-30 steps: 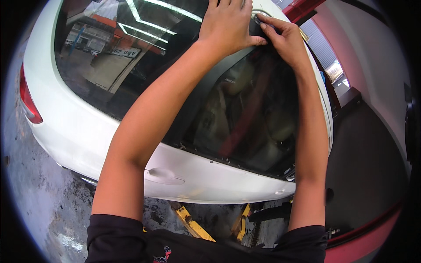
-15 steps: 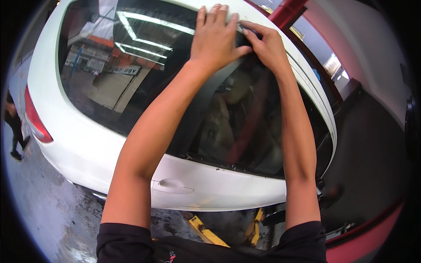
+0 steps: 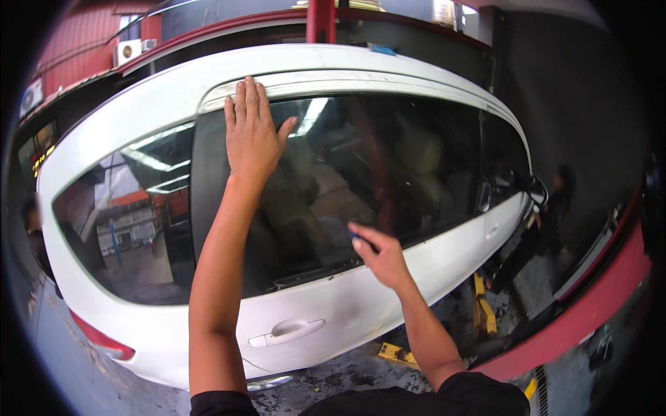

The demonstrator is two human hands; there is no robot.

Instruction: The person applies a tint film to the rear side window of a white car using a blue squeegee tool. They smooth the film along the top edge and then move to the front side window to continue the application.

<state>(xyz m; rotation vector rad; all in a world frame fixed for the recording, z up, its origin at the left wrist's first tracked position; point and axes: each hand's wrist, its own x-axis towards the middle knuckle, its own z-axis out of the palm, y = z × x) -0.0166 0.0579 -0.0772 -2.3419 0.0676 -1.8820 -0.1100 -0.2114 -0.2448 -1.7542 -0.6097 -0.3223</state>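
Note:
A white car stands side-on before me, with a door handle below its dark side windows. My left hand lies flat with fingers outstretched at the top of the door glass, fingertips on the pale frame above it. My right hand is lower, over the glass near its bottom edge, fingers curled round a small dark blue object whose exact kind I cannot make out.
Yellow lift arms show beneath the car, beside a red platform edge. A person is near the side mirror at right, another at the far left. A red post rises behind the roof.
My right hand has come down from the top of the glass with the small object. My left hand stays high. My view has shifted, showing more of the car's side and surroundings.

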